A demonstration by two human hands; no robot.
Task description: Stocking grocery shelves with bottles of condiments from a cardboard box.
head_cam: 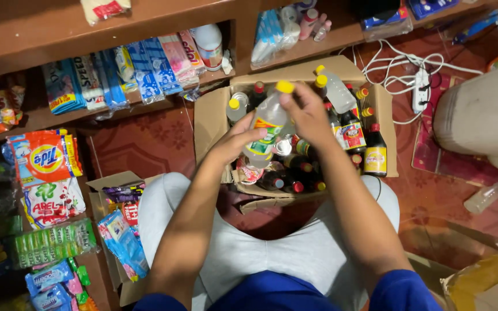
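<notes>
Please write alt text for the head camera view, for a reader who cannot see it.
Seen from above, a seated person holds a clear bottle with a yellow cap in both hands, left hand low, right hand near the top. Below it is an open cardboard box full of bottles; packets fill the wooden shelves around.

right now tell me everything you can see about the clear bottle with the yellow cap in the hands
The clear plastic bottle has a yellow cap at the top and a green, yellow and red label around its lower half; its contents look clear or pale. It is held roughly upright, tilted slightly, above the open cardboard box of bottles. The left hand grips its lower body, and the right hand holds its upper part near the cap.
</notes>
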